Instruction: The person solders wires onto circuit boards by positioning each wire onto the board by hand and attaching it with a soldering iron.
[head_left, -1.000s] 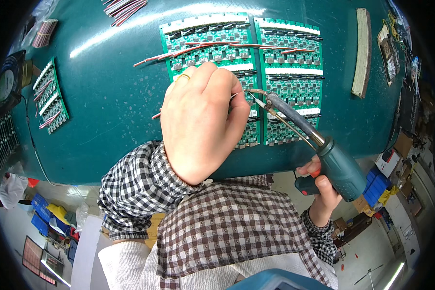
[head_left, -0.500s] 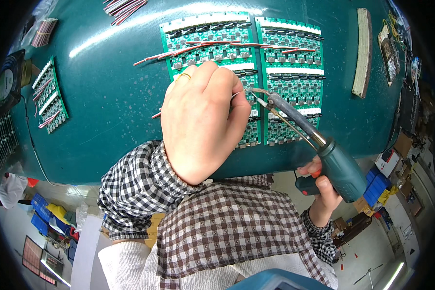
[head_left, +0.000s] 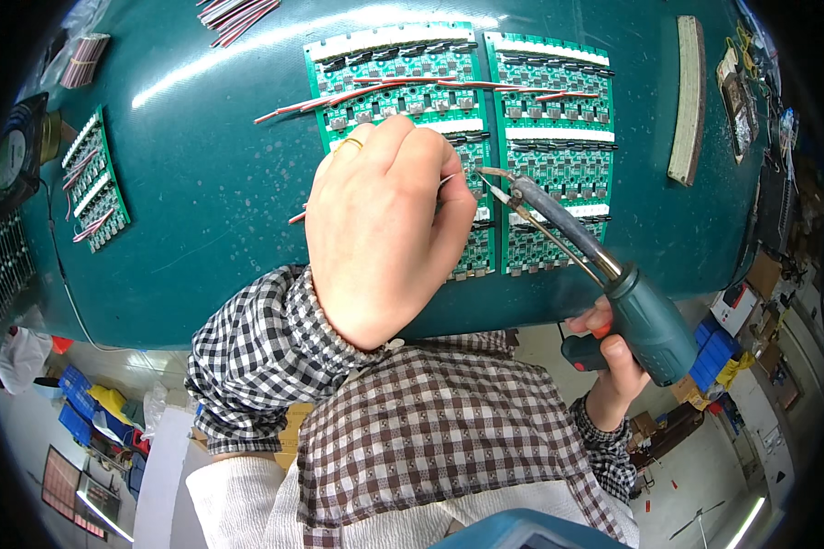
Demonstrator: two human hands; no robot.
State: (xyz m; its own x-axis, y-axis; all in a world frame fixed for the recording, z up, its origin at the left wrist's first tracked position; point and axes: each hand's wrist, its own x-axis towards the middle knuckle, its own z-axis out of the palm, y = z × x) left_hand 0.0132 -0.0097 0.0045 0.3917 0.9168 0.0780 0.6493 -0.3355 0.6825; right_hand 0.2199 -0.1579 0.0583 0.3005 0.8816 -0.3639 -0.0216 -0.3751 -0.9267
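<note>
My left hand (head_left: 389, 220) is closed in a pinch over the left green circuit board panel (head_left: 403, 64), with a thin red and white wire (head_left: 447, 179) between thumb and forefinger. Its other end (head_left: 298, 218) sticks out past the wrist side of the hand. In my right hand (head_left: 613, 352) is a dark green soldering gun (head_left: 652, 320), gripped by its handle. The gun's tip and its thin feed tube meet near the wire end, over the left panel's right side. Part of that panel is hidden under my left hand. A second panel (head_left: 558, 165) lies beside it.
Loose red and white wires (head_left: 384, 84) lie across both panels. A smaller wired board (head_left: 96, 183) is at the left, near a black fan (head_left: 18, 156). Wire bundles (head_left: 238, 18) lie at the far edge. A worn pale strip (head_left: 687, 101) lies at the right.
The soldering gun has shifted very slightly to the right and down, its tip a little off its former spot. My left hand has hardly moved.
</note>
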